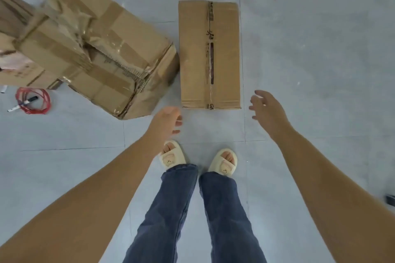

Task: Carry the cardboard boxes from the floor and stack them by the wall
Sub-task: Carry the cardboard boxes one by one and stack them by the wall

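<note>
A narrow taped cardboard box (210, 54) lies flat on the grey tiled floor (310, 49), straight ahead of the person's cream slippers (223, 162). The left hand (165, 123) hangs near its near-left corner and the right hand (266, 108) just beside its near-right corner; both have loose, spread fingers, hold nothing and do not touch the box. Close on the left sits a larger, crumpled box (100, 55) with torn tape, tilted on the floor, almost touching the narrow one. Further left more cartons (15, 28) are cut off by the frame edge. A red cable coil (35, 100) with a pen-like object lies near them. The print on the narrow box is too blurred to read.
</note>
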